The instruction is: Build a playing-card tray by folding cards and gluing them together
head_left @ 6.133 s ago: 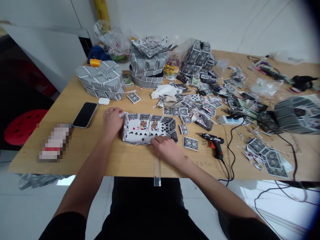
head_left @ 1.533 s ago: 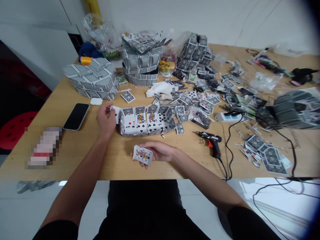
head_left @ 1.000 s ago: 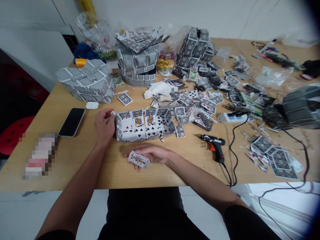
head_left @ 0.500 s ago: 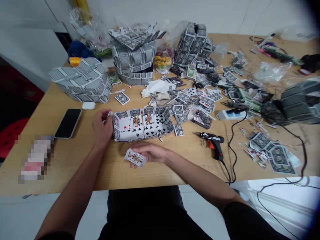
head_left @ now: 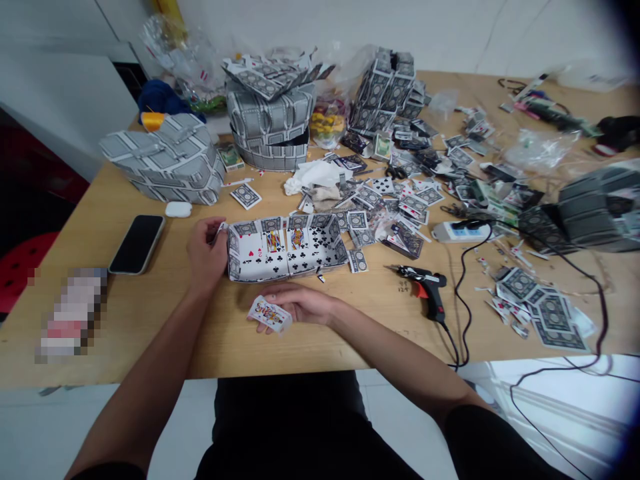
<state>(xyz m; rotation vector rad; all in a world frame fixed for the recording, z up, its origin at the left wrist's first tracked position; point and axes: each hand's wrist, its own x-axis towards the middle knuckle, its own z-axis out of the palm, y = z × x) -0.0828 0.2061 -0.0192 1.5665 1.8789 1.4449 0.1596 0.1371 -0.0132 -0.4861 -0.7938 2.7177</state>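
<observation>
My left hand pinches a small white piece of playing card at its fingertips, just off the left corner of a shallow tray built from playing cards. Card faces with clubs and court figures line the tray's floor. My right hand rests on the wooden table in front of the tray. It holds a court playing card lying flat across its fingers, with the card's figure showing. Neither hand touches the tray's wall as far as I can tell.
A black smartphone and a white earbud case lie to the left. Card-covered boxes stand behind. Loose cards and scraps spread right, around a hot glue gun and a power strip with black cables.
My right hand has moved off the tray toward the table's near edge, now holding the court card. My left hand has stayed near the tray's left corner, and the view has drifted slightly.
</observation>
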